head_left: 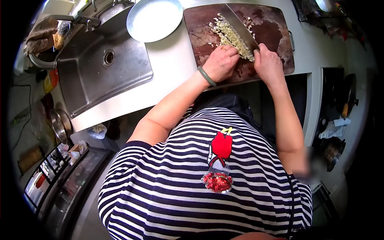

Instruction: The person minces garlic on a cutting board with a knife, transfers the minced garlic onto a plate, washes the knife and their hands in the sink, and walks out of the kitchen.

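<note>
My right hand [268, 66] is wrapped round the handle of a kitchen knife [242, 29]. The broad blade points away from me and slants left over a brown, stained cutting board [202, 32]. Beside the blade, mostly to its left, lies a long heap of finely chopped pale pieces that look like garlic [228, 35]. A few bits are scattered on the right. My left hand [221, 64], below a green bangle, rests at the near end of the heap with its fingers curled together. Whatever those fingers hold, if anything, is hidden.
Left of the board a white plate [155, 20] stands on the white counter [168, 76]. Further left is a steel sink [108, 82] with a tap [86, 21]. A pan [349, 96] with a wooden handle hangs or stands at the far right. The counter's front edge runs under my forearms.
</note>
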